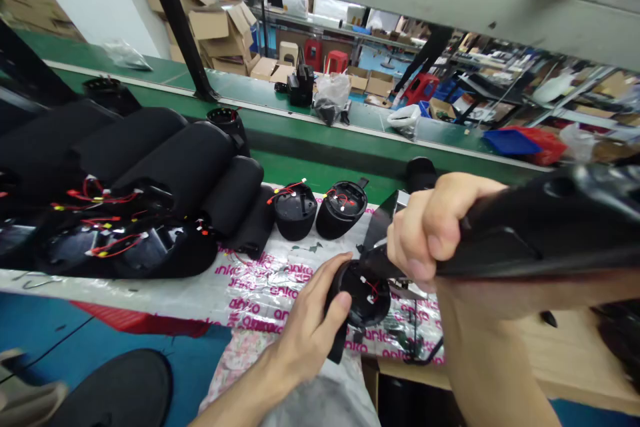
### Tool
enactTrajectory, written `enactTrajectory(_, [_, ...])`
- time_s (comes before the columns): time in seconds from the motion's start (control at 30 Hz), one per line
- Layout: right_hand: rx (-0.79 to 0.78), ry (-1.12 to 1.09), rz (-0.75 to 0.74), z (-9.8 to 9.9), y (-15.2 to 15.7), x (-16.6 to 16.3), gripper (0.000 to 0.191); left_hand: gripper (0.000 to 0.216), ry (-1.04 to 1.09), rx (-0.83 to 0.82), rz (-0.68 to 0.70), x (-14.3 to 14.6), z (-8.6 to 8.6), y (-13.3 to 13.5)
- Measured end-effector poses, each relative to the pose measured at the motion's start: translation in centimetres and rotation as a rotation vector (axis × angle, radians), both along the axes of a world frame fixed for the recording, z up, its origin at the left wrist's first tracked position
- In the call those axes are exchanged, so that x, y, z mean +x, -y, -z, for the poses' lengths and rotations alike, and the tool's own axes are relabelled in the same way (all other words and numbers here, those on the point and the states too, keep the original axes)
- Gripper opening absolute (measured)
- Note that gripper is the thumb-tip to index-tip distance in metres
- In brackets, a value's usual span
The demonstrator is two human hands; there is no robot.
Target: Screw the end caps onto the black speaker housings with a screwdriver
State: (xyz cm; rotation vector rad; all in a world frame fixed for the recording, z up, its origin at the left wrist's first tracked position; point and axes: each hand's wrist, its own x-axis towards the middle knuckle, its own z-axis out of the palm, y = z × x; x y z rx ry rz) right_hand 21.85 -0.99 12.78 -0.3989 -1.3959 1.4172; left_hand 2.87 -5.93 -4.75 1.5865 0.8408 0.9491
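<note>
My left hand (317, 320) is wrapped round a small round black housing (364, 297) with red wires showing inside, holding it on a plastic sheet printed in pink. My right hand (433, 230) grips the handle of a large black power tool (540, 230), whose tip points down into the open housing. Both hands are closed on what they hold.
Two more open black housings (295, 211) (343, 208) with red wires stand behind. A row of long black fabric-covered cylinders (165, 167) lies at left. A green conveyor belt (320, 147) runs across, a wooden block (565, 347) sits at right, and cardboard boxes stand beyond.
</note>
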Motion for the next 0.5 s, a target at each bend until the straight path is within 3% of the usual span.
enactTrajectory(0.1, [0.089, -0.037, 0.005, 1.0, -0.4, -0.7, 0.080, 0.092, -0.051, 0.084, 0.056, -0.5, 0.9, 0.1])
enactTrajectory(0.17, [0.063, -0.021, 0.015, 1.1, -0.5, -0.9, 0.081, 0.106, -0.096, 0.139, 0.028, -0.5, 1.6, -0.1])
enactTrajectory(0.3, [-0.024, 0.007, 0.056, 0.8, -0.4, -1.1, 0.080, 0.105, -0.097, 0.265, 0.007, -0.2, 3.0, -0.9])
enactTrajectory(0.5, [0.005, 0.005, 0.229, 0.1, 0.2, -2.4, 0.088, 0.112, -0.021, 0.450, 0.120, -0.1, 5.2, -2.8])
